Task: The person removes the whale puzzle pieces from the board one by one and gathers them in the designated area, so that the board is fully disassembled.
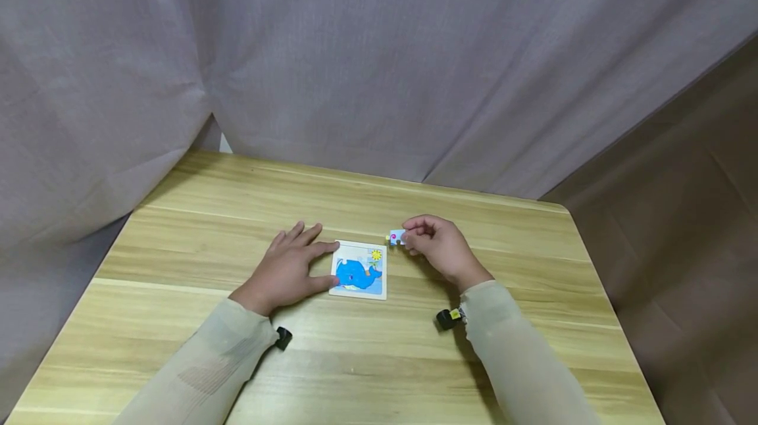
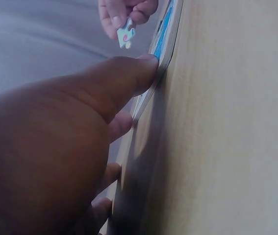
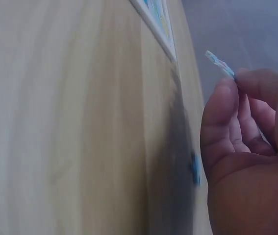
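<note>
Left hand (image 2: 55, 142) against whale puzzle (image 1: 359, 275), loose piece (image 1: 396, 237) in right hand (image 1: 442, 249)

Can read no text, brand, number or sign in any view. Cannot make out any print on yellow tag (image 1: 455, 314) beside right cuff (image 1: 481, 299): too small.

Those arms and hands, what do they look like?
The left hand and right hand are bare. Long sleeves are pale grey-green, the left with a patch of faint lines. Small black gadgets sit at both wrists, the right one marked yellow.
</note>
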{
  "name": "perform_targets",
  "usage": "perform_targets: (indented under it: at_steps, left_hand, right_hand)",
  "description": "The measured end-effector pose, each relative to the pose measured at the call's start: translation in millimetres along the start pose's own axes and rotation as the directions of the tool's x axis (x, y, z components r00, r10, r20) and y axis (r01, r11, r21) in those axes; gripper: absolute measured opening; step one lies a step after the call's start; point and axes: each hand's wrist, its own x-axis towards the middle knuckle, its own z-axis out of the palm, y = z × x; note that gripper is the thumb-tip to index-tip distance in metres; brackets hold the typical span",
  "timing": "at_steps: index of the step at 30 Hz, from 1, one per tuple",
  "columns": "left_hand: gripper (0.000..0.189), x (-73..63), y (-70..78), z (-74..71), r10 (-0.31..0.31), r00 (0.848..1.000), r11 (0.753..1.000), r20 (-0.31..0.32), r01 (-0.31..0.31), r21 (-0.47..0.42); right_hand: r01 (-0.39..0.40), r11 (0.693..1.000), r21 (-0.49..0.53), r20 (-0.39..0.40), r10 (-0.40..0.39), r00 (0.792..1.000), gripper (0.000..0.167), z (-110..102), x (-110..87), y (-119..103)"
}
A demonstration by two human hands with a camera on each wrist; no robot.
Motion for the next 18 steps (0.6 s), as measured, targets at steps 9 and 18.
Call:
perform_targets:
  at_steps: [9,18]
  left_hand:
    - [0.072,0.5,-0.9,1.1,0.007,1.0,1.0,-0.01,-0.006,0.017]
    - [0.073,1.3,-0.6,1.1,0.009,1.0,1.0,-0.008,-0.008,0.023]
  right_hand:
    - [-0.13,0.979,0.157,-0.068,0.142,0.988,0.03,-41,6.5,20]
    - [-0.22,0.968,0.121,-0.136,0.235,0.962,0.037,-68,4.5,32]
